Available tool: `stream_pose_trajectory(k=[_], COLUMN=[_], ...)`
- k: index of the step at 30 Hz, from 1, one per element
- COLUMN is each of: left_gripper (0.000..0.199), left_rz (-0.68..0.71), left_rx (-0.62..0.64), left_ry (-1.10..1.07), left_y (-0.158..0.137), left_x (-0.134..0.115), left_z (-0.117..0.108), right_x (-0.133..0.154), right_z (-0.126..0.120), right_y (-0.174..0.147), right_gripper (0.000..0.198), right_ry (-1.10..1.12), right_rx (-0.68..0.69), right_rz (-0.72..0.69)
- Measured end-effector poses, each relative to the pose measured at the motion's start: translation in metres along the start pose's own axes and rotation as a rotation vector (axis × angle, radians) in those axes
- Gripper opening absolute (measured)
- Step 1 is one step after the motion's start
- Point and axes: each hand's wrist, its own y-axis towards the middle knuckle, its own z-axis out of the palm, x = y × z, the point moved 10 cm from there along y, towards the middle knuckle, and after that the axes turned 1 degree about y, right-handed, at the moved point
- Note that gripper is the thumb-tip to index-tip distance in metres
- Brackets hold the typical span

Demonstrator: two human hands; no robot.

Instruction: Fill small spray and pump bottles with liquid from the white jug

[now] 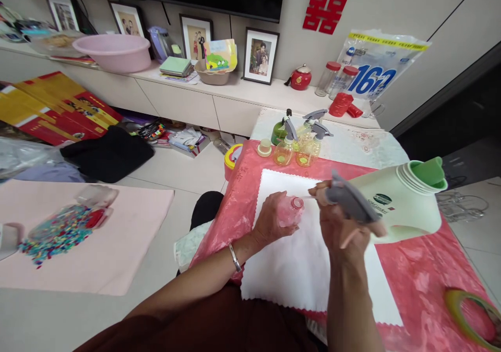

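Observation:
My left hand (273, 217) is wrapped round a small pink see-through bottle (290, 214), whose open neck tilts to the right. In my right hand (346, 232) is a grey spray nozzle (352, 198), somewhat blurred, with its thin tube reaching left close to the bottle's mouth. Whether the tube's tip is inside the mouth I cannot tell. Under both hands lies a white cloth (287, 268) with a scalloped edge. Just right of my right hand, a large pale green jug (399, 206) leans with its green spout up. Several spray bottles (284, 151) with grey nozzles stand beyond the cloth.
The table has a red plastic cover (442, 289). A roll of tape (472, 315) lies at its right corner, and a small pale cup (264, 147) at the back left. A low cabinet (176, 94) runs along the wall. Colourful bits (64, 237) cover a pink mat (133, 237) on the left.

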Motion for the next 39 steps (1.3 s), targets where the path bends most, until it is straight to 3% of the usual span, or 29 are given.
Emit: stream_pose_trajectory(k=[5, 8, 11, 15, 17, 22, 25, 28, 30, 32, 33, 34, 36, 39], left_gripper=[0.110, 0.112, 0.110, 0.101, 0.096, 0.095, 0.100, 0.102, 0.103, 0.102, 0.101, 0.100, 0.099, 0.100], left_rz=[0.070, 0.086, 0.091, 0.048, 0.032, 0.040, 0.035, 0.020, 0.022, 0.034, 0.042, 0.051, 0.067, 0.075], left_rx=[-0.005, -0.010, -0.005, -0.017, -0.018, -0.032, -0.028, -0.033, -0.028, -0.021, -0.017, -0.015, -0.017, -0.030], left_ry=[-0.023, -0.043, -0.050, -0.042, -0.081, -0.188, -0.194, -0.175, -0.155, -0.143, -0.140, -0.138, -0.133, -0.122], left_y=[-0.005, -0.006, -0.006, -0.006, -0.006, -0.005, -0.006, -0.006, -0.006, -0.006, -0.006, -0.006, -0.006, -0.007], left_x=[0.004, 0.004, 0.001, -0.003, -0.004, -0.005, -0.002, 0.001, 0.002, 0.003, 0.002, 0.002, 0.001, 0.000], left_z=[0.001, 0.001, 0.001, -0.003, -0.007, -0.014, -0.013, -0.012, -0.011, -0.010, -0.009, -0.009, -0.008, -0.008], right_x=[0.078, 0.091, 0.071, 0.012, -0.016, -0.061, -0.053, -0.014, 0.025, 0.071, 0.085, 0.088, 0.081, 0.047], right_z=[-0.012, -0.024, -0.030, -0.020, -0.015, 0.006, 0.012, -0.017, -0.063, -0.127, -0.158, -0.182, -0.214, -0.237], right_y=[0.009, -0.005, -0.027, -0.069, -0.088, -0.113, -0.110, -0.095, -0.083, -0.083, -0.087, -0.085, -0.074, -0.053], right_gripper=[0.036, 0.034, 0.030, 0.020, 0.022, 0.029, 0.027, 0.021, 0.017, 0.024, 0.033, 0.043, 0.058, 0.070], right_ry=[-0.008, -0.222, -0.500, -0.847, -0.912, -0.961, -0.970, -0.983, -0.984, -0.893, -0.836, -0.806, -0.797, -0.724], right_rx=[-0.094, -0.082, 0.043, 0.435, 0.545, 0.574, 0.497, 0.293, 0.007, -0.452, -0.657, -0.753, -0.788, -0.621], right_rz=[-0.206, -0.229, -0.134, -0.054, -0.070, -0.095, -0.161, -0.241, -0.309, -0.415, -0.425, -0.368, -0.212, 0.002])
